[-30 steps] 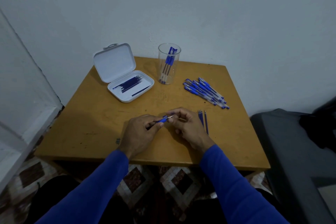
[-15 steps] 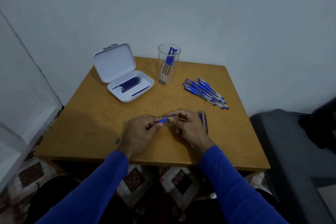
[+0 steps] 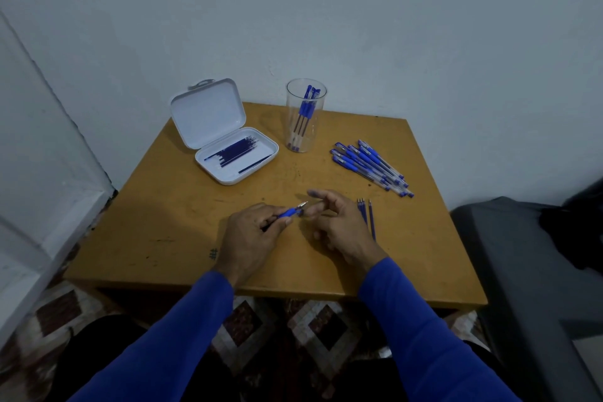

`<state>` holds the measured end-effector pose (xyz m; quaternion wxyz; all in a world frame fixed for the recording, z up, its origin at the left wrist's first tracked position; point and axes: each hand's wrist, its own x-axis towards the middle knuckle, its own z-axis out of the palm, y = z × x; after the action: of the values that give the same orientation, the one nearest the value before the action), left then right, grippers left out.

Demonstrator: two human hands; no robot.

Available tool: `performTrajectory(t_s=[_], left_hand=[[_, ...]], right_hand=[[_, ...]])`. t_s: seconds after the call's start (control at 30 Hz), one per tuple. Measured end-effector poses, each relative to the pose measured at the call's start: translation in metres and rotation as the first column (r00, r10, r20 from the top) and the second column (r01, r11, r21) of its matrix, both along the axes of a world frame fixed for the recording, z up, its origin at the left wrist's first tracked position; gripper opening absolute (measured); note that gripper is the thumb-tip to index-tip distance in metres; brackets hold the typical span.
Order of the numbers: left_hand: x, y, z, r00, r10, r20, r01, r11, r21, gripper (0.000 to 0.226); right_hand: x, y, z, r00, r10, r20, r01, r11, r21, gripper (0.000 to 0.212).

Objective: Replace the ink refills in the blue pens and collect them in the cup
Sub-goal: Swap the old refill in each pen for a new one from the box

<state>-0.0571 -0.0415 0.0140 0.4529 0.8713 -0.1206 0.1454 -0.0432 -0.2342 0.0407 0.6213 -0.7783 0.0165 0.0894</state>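
My left hand (image 3: 251,232) grips a blue pen (image 3: 290,212) by its barrel over the middle of the wooden table (image 3: 156,225), silver tip pointing up and right. My right hand (image 3: 339,225) is just right of the tip, fingers spread and loosely bent, with nothing visible in it. A clear cup (image 3: 293,114) at the back holds three blue pens (image 3: 306,108). Several more blue pens (image 3: 368,166) lie in a pile at the back right. An open white case (image 3: 228,177) at the back left holds several dark refills (image 3: 235,152).
Three loose refills (image 3: 367,215) lie on the table right beside my right hand. A dark grey seat (image 3: 522,271) stands to the right of the table. A white ledge (image 3: 49,206) runs along the left. Patterned floor shows below the table's front edge.
My right hand has let go of the pen's tip end, opened its fingers and drawn slightly to the right. The left hand still holds the pen in the same place.
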Motion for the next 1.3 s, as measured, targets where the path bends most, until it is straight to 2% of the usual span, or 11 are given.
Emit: performTrajectory(t_s=[0.07, 0.17, 0.27, 0.33, 0.47, 0.57, 0.67, 0.77, 0.9, 1.03, 1.3], left_hand=[[0.000, 0.000, 0.001, 1.000, 0.015, -0.003, -0.015, 1.000, -0.016, 0.021], [0.000, 0.000, 0.001, 1.000, 0.025, -0.017, -0.025, 1.000, -0.009, 0.022], [0.000, 0.000, 0.001, 0.999, 0.036, -0.006, -0.036, 0.999, -0.002, 0.023], [0.000, 0.000, 0.001, 1.000, 0.027, -0.013, -0.027, 1.000, -0.004, 0.024], [0.001, 0.001, -0.002, 1.000, 0.012, -0.027, -0.012, 1.000, -0.007, 0.025], [0.002, 0.001, -0.003, 0.999, 0.001, -0.041, -0.001, 1.000, -0.009, 0.024], [0.003, 0.000, -0.006, 0.999, -0.018, -0.050, 0.020, 0.999, 0.030, 0.023], [0.004, 0.000, -0.008, 0.998, -0.009, -0.069, 0.011, 0.999, 0.037, 0.023], [0.005, 0.000, -0.009, 0.996, -0.005, -0.085, 0.009, 0.999, 0.047, 0.025], [0.004, 0.000, -0.008, 0.997, -0.021, -0.079, 0.024, 0.999, 0.044, 0.026], [0.004, -0.001, -0.008, 0.998, -0.024, -0.065, 0.027, 0.999, 0.040, 0.025]], right_hand=[[0.004, 0.003, -0.002, 0.997, 0.004, 0.074, 0.013, 0.973, -0.229, 0.044], [0.007, 0.014, -0.002, 0.974, 0.130, 0.186, 0.003, 0.812, -0.584, 0.037], [0.006, 0.025, 0.000, 0.963, 0.197, 0.184, -0.004, 0.695, -0.719, 0.031], [0.006, 0.028, -0.001, 0.965, 0.196, 0.175, -0.002, 0.672, -0.740, 0.030], [0.004, 0.023, 0.001, 0.977, 0.098, 0.189, 0.038, 0.792, -0.609, 0.015], [-0.003, 0.016, 0.006, 0.993, -0.079, 0.087, 0.095, 0.977, -0.193, 0.006], [-0.008, 0.010, 0.006, 0.984, -0.177, 0.015, 0.175, 0.981, 0.087, 0.007], [-0.006, 0.005, 0.001, 0.970, -0.238, -0.053, 0.243, 0.944, 0.221, 0.013], [-0.005, 0.000, -0.001, 0.982, -0.176, -0.074, 0.190, 0.938, 0.290, 0.015], [-0.009, 0.001, 0.001, 0.993, -0.117, -0.009, 0.116, 0.960, 0.256, 0.017], [-0.009, 0.000, -0.004, 0.988, -0.154, 0.003, 0.149, 0.963, 0.224, 0.022]])
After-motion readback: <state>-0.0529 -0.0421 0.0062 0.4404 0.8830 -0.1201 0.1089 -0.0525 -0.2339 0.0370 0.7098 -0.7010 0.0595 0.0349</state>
